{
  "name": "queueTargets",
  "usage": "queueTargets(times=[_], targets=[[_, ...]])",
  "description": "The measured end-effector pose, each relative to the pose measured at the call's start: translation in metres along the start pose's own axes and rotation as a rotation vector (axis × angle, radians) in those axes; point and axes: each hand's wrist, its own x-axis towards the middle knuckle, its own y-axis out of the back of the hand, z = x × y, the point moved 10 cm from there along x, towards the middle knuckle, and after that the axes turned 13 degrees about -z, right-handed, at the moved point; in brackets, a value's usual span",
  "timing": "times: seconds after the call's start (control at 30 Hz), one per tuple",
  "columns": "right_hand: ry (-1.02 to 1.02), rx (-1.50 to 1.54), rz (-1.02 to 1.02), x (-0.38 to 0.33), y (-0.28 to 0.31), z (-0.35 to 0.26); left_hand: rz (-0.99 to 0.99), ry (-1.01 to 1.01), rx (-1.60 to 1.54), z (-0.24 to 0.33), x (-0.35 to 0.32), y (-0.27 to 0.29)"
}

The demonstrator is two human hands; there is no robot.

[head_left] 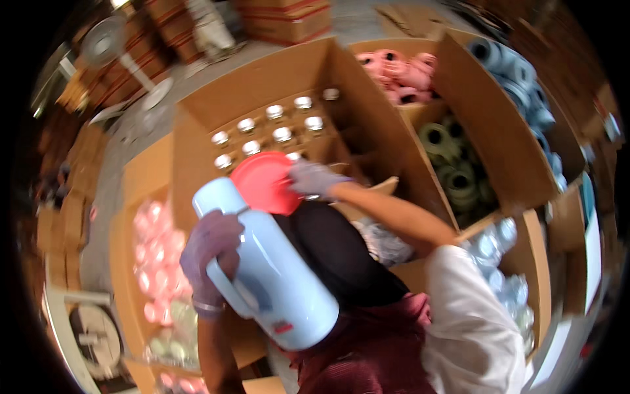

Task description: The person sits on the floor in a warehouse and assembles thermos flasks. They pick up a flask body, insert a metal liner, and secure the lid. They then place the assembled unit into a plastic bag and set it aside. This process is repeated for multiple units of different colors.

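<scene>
My left hand (210, 253), in a pale glove, grips the handle of a light blue vacuum flask shell (269, 266) that lies tilted across my lap. My right hand (314, 178), also gloved, holds a round red plastic disc (264, 182) just past the flask's far end. A black rounded object (338, 253) sits between the flask and my right forearm. Behind the red disc stands an open cardboard box (216, 111) with dividers, holding several silver glass flask liners (275, 125).
Cardboard boxes surround me: pink rings (400, 72) at the back, olive green rings (453, 164) to the right, blue parts (522, 82) at far right, pink pieces in plastic bags (154, 262) on the left. Clear bagged items (502, 262) lie at my right. A fan (105, 39) stands far left.
</scene>
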Motion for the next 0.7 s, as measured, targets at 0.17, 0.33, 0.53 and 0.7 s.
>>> queueTargets(times=[0.17, 0.33, 0.53, 0.7], targets=[[-0.039, -0.122, 0.054, 0.057, -0.029, 0.014, -0.349, -0.339, -0.207, 0.065, 0.011, -0.111], [0.133, 0.180, 0.359, -0.128, 0.063, 0.022, -0.069, -0.044, 0.014, 0.065, -0.035, -0.110], [-0.302, 0.187, 0.657, -0.426, 0.087, 0.083, 0.026, -0.236, -0.032, 0.114, -0.053, -0.097], [-1.112, 0.496, 1.080, -0.720, -0.033, 0.258, -0.304, -0.181, -0.040, 0.092, -0.052, -0.118]])
